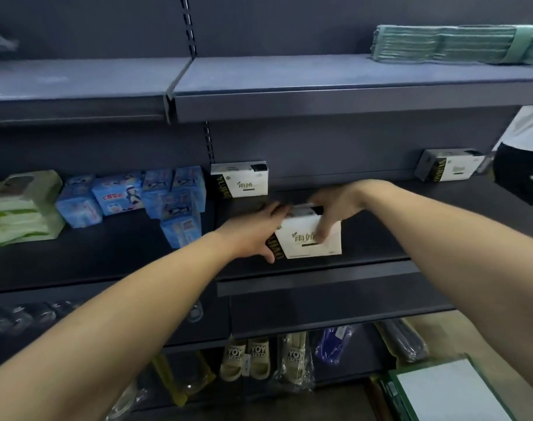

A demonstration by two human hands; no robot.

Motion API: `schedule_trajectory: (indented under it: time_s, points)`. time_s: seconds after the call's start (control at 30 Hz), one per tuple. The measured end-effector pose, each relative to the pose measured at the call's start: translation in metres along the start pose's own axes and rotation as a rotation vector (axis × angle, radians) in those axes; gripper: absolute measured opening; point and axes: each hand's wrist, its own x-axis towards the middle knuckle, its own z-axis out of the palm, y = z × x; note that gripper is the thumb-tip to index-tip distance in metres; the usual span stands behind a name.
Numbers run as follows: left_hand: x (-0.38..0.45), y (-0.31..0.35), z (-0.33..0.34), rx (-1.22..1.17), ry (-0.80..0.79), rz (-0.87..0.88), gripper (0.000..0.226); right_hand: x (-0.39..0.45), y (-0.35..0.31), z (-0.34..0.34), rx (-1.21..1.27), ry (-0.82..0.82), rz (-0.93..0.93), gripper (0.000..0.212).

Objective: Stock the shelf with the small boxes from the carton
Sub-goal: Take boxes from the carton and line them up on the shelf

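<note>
Both hands hold one small white box (pixel 309 238) at the near edge of the middle shelf (pixel 365 247). The left hand (pixel 256 232) presses its left side with flat fingers; the right hand (pixel 335 208) curls over its top. Two matching boxes (pixel 239 180) stand farther back.

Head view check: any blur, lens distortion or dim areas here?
Head view: shelf edges bow from wide-angle distortion; both hands, left and right, and the held box are slightly motion-blurred; lower shelves dim; no strong glare.
</note>
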Motion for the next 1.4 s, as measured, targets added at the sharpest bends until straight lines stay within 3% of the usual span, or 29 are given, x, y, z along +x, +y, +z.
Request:
schedule_trajectory:
  time_s: [0.17, 0.3, 0.57, 0.7, 0.9, 1.4]
  points:
    - [0.018, -0.016, -0.003, -0.197, -0.050, -0.151, 0.113, 0.015, 0.009, 0.006, 0.009, 0.193, -0.127, 0.077]
    - [0.026, -0.023, -0.005, -0.191, -0.009, -0.227, 0.110, 0.026, 0.008, 0.018, -0.206, 0.383, -0.149, 0.083]
    - [0.033, -0.028, -0.003, -0.170, 0.069, -0.233, 0.103, 0.041, 0.006, 0.023, -0.299, 0.558, -0.221, 0.076]
    - [0.041, -0.031, 0.002, -0.229, 0.116, -0.227, 0.095, 0.053, 0.006, 0.018, -0.328, 0.569, -0.210, 0.069]
    - [0.053, -0.029, 0.006, -0.349, 0.242, -0.363, 0.077, 0.080, 0.027, 0.017, -0.314, 0.595, -0.125, 0.064]
    - [0.065, -0.055, 0.042, -0.311, 0.149, -0.355, 0.056, 0.171, 0.067, -0.006, -0.214, 0.656, 0.031, 0.064]
